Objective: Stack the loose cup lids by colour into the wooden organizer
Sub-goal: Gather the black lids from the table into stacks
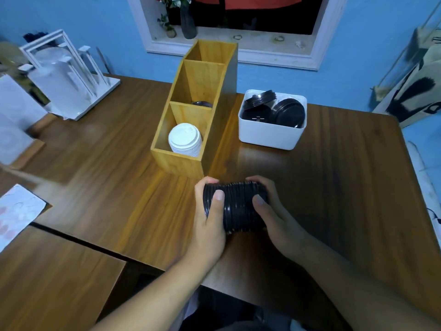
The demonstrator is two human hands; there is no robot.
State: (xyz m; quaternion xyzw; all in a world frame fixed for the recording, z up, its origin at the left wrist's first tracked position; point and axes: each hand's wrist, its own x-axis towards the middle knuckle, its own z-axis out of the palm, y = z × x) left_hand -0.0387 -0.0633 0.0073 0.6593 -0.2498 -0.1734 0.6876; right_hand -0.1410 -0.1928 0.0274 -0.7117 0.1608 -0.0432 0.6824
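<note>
Item 1. Wooden table (334,187): carries everything listed below.

Item 2. Wooden organizer (177,161): three compartments in a row running from near to far, all open upward. It stands just beyond the hands and slightly to their left.

Item 3. White rack (66,77): far left, well apart from the work.

Item 4. White bin (269,134): just right of the organizer, with loose black lids (288,113) lying tilted inside.

Item 5. Stack of black lids (238,206): near centre, on its side, long axis running left to right. Whether it rests on the table or is held just above it cannot be told.

Item 6. Left hand (208,218) and right hand (274,211): one at each end of the stack, fingers curled over the far side and thumbs on top, squeezing it between them. The left hand is nearer the organizer.

Item 7. White lid stack (185,139): upright in the near compartment.

Item 8. Black lid (202,103): low in the middle compartment, mostly hidden by the divider.

Note: the middle compartment is the likely destination. It lies beyond and left of the fingers, with the near compartment and its white stack between. The stack would probably have to be turned upright and lifted over these.
</note>
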